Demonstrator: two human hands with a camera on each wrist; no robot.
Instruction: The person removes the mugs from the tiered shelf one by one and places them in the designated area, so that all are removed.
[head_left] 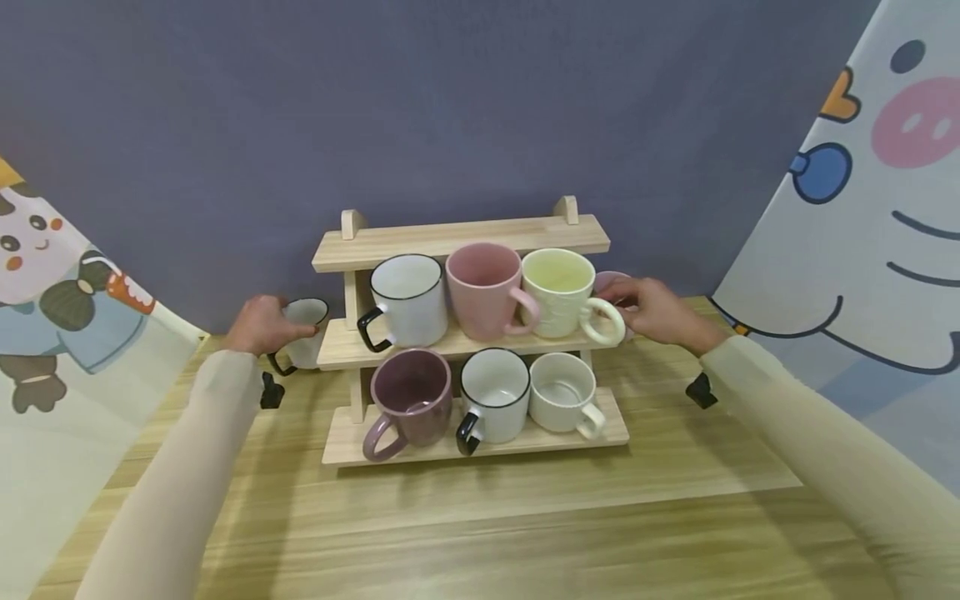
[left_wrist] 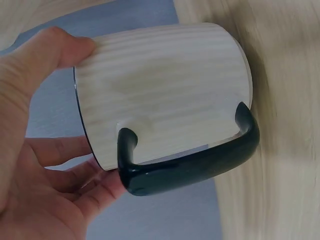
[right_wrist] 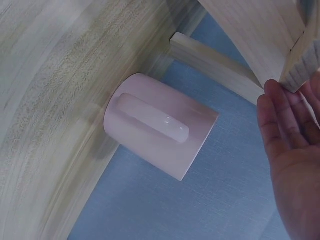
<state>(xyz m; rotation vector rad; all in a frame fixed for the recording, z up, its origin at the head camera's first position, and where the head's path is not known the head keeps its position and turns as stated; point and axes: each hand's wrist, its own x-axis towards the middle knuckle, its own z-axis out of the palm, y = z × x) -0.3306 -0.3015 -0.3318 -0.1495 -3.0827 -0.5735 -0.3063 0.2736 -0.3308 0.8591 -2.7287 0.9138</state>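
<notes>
My left hand (head_left: pixel 261 327) grips a white mug (left_wrist: pixel 165 85) by its rim, thumb on one side and fingers on the other. This mug has a dark rim and a black handle (left_wrist: pixel 195 170), and its base is right at the tabletop left of the wooden shelf rack (head_left: pixel 465 240). On the rack's other side, my right hand (head_left: pixel 656 312) reaches to the end of the middle board, its fingertips (right_wrist: pixel 275 90) right at the wood and its thumb hidden in the right wrist view. A pale pink mug (right_wrist: pixel 155 125) stands upright on the table beside that hand, partly hidden in the head view.
The middle board bears a white mug (head_left: pixel 412 308), a pink mug (head_left: pixel 480 300) and a pale yellow mug (head_left: pixel 555 300). Below stand a mauve mug (head_left: pixel 412 400), a black-handled white mug (head_left: pixel 495 408) and a cream cup (head_left: pixel 558 400). A grey-blue backdrop (head_left: pixel 450 108) rises behind.
</notes>
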